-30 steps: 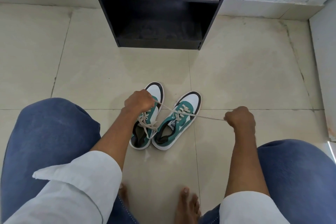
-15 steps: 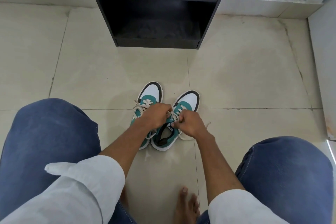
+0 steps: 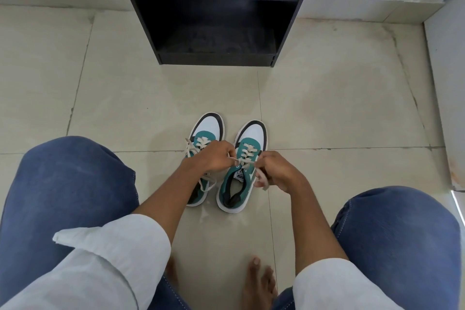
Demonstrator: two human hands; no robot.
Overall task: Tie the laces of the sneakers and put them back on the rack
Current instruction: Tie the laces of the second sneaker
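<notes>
Two green and white sneakers with black toe trim stand side by side on the tiled floor, toes pointing at the rack. The left sneaker [image 3: 207,128] has loose cream laces and is partly under my left wrist. Over the right sneaker [image 3: 247,143] both hands meet. My left hand [image 3: 214,157] pinches one end of its cream lace [image 3: 245,160]. My right hand [image 3: 276,171] grips the other end, with slack lace bunched under the fingers. The black shoe rack [image 3: 216,58] stands against the wall ahead, its bottom shelf holding no shoes.
I squat with blue-jeaned knees at both sides and bare feet [image 3: 259,282] below the shoes. A white wall [image 3: 448,83] closes the right side. Bare floor tile [image 3: 201,88] lies between sneakers and rack.
A second ago my hands were spread wide, pulling the right sneaker's lace taut. They have come together over its tongue and now work the lace ends close to each other.
</notes>
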